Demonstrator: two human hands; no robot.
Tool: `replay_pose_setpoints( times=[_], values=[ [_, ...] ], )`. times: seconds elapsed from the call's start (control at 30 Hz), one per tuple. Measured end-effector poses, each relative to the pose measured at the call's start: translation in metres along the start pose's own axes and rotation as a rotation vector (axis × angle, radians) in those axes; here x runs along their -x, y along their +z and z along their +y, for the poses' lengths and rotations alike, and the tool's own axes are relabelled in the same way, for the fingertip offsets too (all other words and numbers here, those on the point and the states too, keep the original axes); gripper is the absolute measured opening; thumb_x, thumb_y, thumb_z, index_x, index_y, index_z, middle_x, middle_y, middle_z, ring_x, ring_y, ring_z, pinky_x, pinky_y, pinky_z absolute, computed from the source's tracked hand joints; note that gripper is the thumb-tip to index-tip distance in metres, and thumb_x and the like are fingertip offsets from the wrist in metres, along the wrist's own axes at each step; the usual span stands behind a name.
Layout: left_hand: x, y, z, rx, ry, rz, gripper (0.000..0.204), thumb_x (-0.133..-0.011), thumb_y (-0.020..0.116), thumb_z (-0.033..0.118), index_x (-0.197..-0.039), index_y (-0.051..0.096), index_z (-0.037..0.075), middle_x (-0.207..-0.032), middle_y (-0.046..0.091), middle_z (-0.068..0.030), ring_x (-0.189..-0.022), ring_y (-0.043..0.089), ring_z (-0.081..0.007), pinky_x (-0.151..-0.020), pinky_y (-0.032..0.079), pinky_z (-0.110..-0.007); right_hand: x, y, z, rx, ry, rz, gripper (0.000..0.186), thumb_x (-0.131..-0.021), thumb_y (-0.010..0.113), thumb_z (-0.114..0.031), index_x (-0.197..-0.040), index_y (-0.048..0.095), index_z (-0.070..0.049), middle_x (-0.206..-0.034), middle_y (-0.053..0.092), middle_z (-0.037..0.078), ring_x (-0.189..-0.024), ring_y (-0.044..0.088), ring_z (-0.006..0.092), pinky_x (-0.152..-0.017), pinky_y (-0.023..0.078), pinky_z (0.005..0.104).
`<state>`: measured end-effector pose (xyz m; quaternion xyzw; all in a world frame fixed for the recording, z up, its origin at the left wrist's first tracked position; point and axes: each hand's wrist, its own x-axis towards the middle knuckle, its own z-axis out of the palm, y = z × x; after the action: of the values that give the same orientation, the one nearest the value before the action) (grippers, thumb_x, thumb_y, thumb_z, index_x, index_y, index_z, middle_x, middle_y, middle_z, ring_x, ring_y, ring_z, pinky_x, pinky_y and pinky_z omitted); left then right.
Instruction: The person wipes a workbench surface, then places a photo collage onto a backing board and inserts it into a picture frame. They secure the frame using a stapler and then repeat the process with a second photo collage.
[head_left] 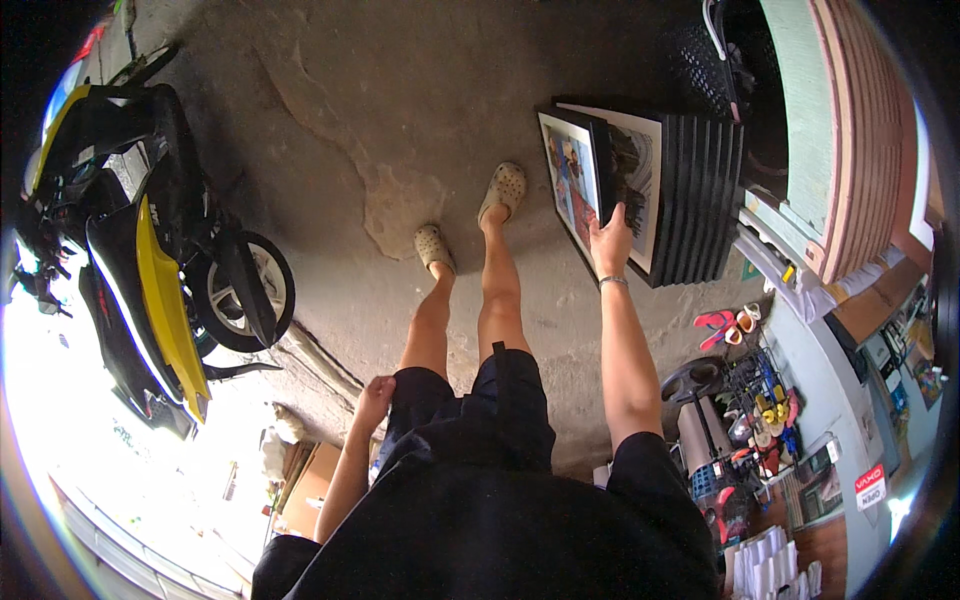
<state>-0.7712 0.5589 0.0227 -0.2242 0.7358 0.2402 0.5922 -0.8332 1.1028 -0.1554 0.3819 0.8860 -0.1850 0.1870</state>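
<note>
My right hand point(611, 243) grips the upper edge of a framed picture point(572, 170) with a black frame and a white border. It leans at the front of a row of black picture frames point(690, 200) standing on the floor. The front picture is tilted a little away from the one behind it, whose grey image and pale border show in part. Beside the dark shorts hangs my left hand point(375, 402), fingers curled in, with nothing visible in it.
A yellow and black motorbike point(160, 270) stands at the left. Light panels point(860, 130) are stacked at the far right. A rack of shoes and sandals point(770, 410) and a sheaf of white papers point(765, 565) are at the lower right. The concrete floor point(400, 100) is cracked.
</note>
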Motion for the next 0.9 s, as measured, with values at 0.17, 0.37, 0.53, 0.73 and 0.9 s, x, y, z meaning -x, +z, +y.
replay_pose_setpoints(
  times=[0.17,0.37,0.53,0.73,0.9],
  values=[
    [0.009,-0.034,0.116,0.458,-0.035,0.042,0.046,-0.103,0.045,0.042,-0.127,0.058,0.005,-0.125,0.064,-0.0120,-0.115,0.061,-0.0236,-0.096,0.045,-0.037,0.002,-0.013,-0.007,-0.021,0.051,-0.024,0.058,-0.086,0.070,-0.020,-0.131,0.047,0.009,-0.086,0.068,0.029,-0.081,0.069,0.0406,-0.072,0.057,0.0462],
    [0.004,-0.041,0.155,0.371,0.071,-0.005,0.046,-0.103,0.045,0.042,-0.129,0.057,0.006,-0.128,0.062,-0.0105,-0.118,0.060,-0.0236,-0.099,0.043,-0.038,0.003,-0.037,-0.009,-0.014,0.095,-0.044,0.060,-0.086,0.070,-0.019,-0.133,0.045,0.009,-0.091,0.068,0.030,-0.086,0.069,0.0399,-0.072,0.057,0.0445],
    [0.002,-0.040,0.149,0.300,0.021,-0.010,0.047,-0.103,0.045,0.042,-0.130,0.056,0.005,-0.129,0.062,-0.0109,-0.118,0.059,-0.0239,-0.100,0.043,-0.038,-0.008,-0.034,0.005,-0.006,0.129,-0.073,0.064,-0.085,0.072,-0.022,-0.134,0.044,0.007,-0.107,0.065,0.032,-0.094,0.067,0.0421,-0.078,0.057,0.0451],
    [0.006,-0.051,0.142,0.285,-0.008,-0.008,0.046,-0.103,0.047,0.041,-0.129,0.057,0.005,-0.128,0.062,-0.0108,-0.118,0.060,-0.0234,-0.098,0.043,-0.038,-0.014,-0.016,0.034,0.021,0.006,0.038,0.067,-0.084,0.073,-0.027,-0.134,0.044,0.008,-0.109,0.065,0.031,-0.097,0.066,0.0434,-0.081,0.056,0.0462],
    [0.010,-0.061,0.127,0.304,-0.010,0.043,0.044,-0.102,0.048,0.040,-0.127,0.058,0.005,-0.127,0.063,-0.0100,-0.115,0.061,-0.0217,-0.095,0.044,-0.036,-0.022,-0.036,0.018,-0.121,0.202,-0.124,0.074,-0.079,0.077,-0.024,-0.133,0.043,0.013,-0.124,0.055,0.036,-0.113,0.058,0.0456,-0.097,0.049,0.0437]
  ],
)
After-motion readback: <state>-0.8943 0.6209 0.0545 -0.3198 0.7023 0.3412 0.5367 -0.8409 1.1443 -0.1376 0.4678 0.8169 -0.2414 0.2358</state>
